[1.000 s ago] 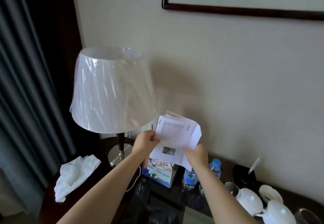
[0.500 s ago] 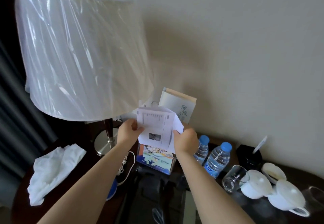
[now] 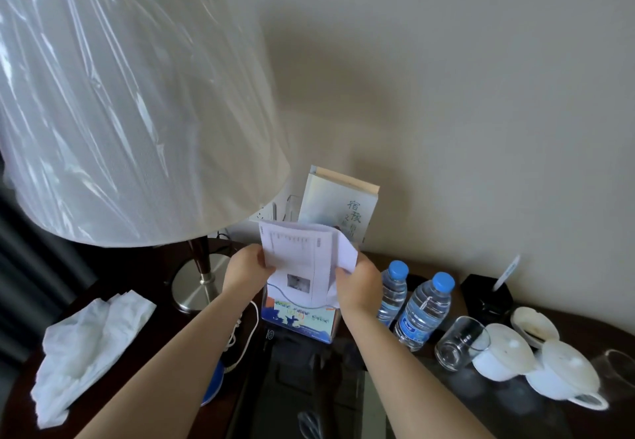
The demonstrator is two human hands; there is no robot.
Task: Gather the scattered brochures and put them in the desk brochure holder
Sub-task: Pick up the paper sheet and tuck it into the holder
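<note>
Left hand [image 3: 245,272] and right hand [image 3: 359,284] grip brochures [image 3: 295,260], apparently partway inside holder [image 3: 297,322].

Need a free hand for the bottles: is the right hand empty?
No, the right hand grips the brochures by one edge, the left hand by the other.

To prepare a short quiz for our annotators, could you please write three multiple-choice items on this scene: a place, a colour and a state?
1. Where do the bottles stand relative to the holder?
A. to its left
B. to its right
C. on top of it

2. What colour are their caps?
A. red
B. white
C. blue

3. What holds the brochures?
A. both hands
B. one hand
C. nothing

Answers:
1 B: both bottles stand right of the holder.
2 C: both caps are blue.
3 A: the left hand and right hand each grip an edge.
</note>
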